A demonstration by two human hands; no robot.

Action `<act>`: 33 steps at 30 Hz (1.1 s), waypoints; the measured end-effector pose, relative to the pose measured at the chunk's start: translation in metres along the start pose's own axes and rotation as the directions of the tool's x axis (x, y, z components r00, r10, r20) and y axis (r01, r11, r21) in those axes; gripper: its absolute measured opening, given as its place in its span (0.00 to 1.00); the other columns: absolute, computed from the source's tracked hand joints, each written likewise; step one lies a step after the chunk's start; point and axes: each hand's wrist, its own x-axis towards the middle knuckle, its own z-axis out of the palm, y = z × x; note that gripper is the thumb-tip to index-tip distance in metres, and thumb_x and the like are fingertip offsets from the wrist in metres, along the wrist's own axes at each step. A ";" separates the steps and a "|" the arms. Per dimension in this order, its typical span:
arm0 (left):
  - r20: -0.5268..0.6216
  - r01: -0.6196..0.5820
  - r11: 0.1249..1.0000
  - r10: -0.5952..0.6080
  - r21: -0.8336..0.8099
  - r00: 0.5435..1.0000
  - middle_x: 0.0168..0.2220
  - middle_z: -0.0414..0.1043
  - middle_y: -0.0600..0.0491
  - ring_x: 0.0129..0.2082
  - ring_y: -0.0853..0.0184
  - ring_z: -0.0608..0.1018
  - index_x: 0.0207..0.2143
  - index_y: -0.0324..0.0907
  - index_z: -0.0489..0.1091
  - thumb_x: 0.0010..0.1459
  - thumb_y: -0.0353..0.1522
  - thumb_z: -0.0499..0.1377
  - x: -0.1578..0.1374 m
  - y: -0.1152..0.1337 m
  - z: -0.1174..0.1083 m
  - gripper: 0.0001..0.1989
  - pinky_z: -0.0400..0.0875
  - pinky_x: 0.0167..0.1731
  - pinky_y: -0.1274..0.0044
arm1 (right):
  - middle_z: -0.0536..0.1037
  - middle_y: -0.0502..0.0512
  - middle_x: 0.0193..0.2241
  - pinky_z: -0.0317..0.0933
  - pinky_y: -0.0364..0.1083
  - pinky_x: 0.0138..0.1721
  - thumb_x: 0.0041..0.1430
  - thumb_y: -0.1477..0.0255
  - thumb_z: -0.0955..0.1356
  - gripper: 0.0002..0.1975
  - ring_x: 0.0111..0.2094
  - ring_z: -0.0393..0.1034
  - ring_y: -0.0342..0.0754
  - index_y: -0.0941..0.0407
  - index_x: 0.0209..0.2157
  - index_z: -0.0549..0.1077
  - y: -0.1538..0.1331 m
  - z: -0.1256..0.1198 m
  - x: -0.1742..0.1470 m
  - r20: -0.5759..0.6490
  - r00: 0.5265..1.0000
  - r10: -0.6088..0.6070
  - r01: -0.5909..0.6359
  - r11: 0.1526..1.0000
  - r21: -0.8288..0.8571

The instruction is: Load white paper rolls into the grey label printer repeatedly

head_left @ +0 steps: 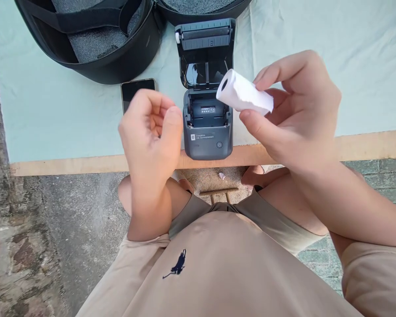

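Observation:
A small dark grey printer [207, 136] stands at the table's near edge with its lid [205, 48] flipped up and its paper bay bare. My right hand [297, 110] holds a white paper roll [244, 93] between thumb and fingers, just right of and above the open bay. My left hand [152, 132] hovers left of the printer, fingers loosely curled, holding nothing. It partly hides a black phone [137, 90] lying flat behind it.
A pale cloth [53, 110] covers the table, whose wooden front edge [366, 145] shows. An open black zip case [95, 39] with grey lining sits at the back left. Below the edge are my knees, stone paving and a scrap of paper [221, 176].

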 end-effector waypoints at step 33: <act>0.307 0.465 0.613 -0.351 -0.639 0.885 0.34 0.77 0.54 0.46 0.64 0.77 0.40 0.44 0.68 0.57 0.37 0.58 -0.002 0.006 0.035 0.10 0.75 0.43 0.74 | 0.64 0.50 0.35 0.64 0.41 0.35 0.51 0.70 0.70 0.11 0.37 0.62 0.41 0.53 0.35 0.65 0.011 0.009 0.005 -0.064 0.998 0.017 -0.001 0.972 0.234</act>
